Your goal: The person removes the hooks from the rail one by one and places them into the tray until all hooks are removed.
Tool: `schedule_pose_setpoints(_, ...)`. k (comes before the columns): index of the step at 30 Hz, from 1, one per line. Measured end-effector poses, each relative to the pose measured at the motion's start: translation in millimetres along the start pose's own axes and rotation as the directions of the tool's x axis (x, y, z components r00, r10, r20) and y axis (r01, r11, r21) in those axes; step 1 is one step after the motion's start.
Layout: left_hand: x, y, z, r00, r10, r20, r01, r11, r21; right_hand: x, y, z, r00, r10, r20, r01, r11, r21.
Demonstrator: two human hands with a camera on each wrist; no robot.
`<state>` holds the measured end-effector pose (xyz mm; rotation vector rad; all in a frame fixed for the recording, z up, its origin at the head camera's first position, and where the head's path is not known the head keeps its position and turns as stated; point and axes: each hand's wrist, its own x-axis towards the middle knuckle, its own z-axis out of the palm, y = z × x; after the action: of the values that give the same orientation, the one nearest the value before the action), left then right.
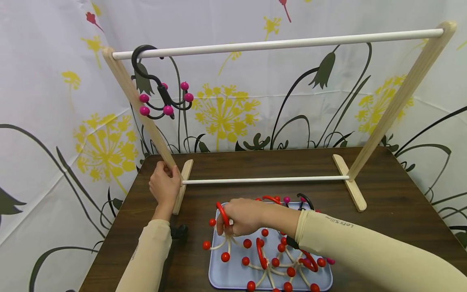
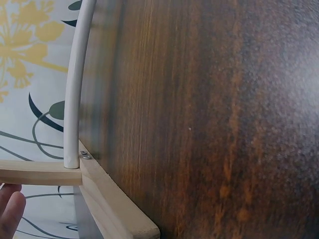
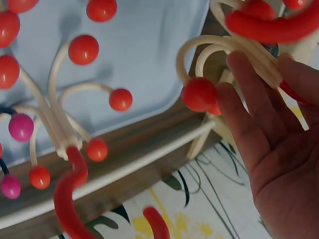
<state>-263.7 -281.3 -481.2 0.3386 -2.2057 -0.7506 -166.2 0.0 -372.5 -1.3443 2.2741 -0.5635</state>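
Observation:
My left hand [image 1: 166, 186] holds the lower end of the wooden rack's left upright [image 1: 140, 101]; in the left wrist view its fingertips [image 2: 12, 211] lie against the upright [image 2: 42, 175]. My right hand [image 1: 242, 217] pinches a red-hooked hanger [image 1: 222, 215] by its cream stem, above the tray's left side; the right wrist view has thumb and fingers of the hand [image 3: 286, 169] about the stem [image 3: 256, 62]. Red balls tip its curved cream arms. Under my right arm, the blue tray [image 1: 233, 278] bears several similar hangers [image 1: 269, 269], partly hidden.
A black hanger [image 1: 164, 95] with pink balls hangs at the left of the rack's white top bar [image 1: 277, 44]. A lower white bar [image 1: 266, 179] joins the rack's feet on the brown table [image 1: 386, 227]. A flowered curtain [image 1: 226, 73] hangs behind.

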Motion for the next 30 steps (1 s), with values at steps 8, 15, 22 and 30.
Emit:
schedule_pose_setpoints(8,1.4,2.8,0.4,1.0,0.012,0.005,-0.012,1.0,-0.012,3.2,-0.7,16.8,0.995,-0.006,0.1,0.008,1.0,-0.019)
schedule_pose_setpoints(15,1.0,5.8,-0.5,1.0,0.015,0.007,-0.015,1.0,-0.013,-0.4,1.3,27.3,0.985,0.011,0.172,-0.016,0.999,0.029)
schedule_pose_setpoints(22,1.2,5.5,-1.7,1.0,0.01,-0.005,-0.01,1.0,-0.014,-2.6,3.8,32.3,0.965,0.028,0.262,-0.053,0.995,0.087)
schedule_pose_setpoints(30,-0.4,3.9,-3.1,1.0,0.008,-0.003,-0.008,1.0,-0.017,-4.0,3.4,34.0,0.953,0.024,0.302,-0.057,0.993,0.101)
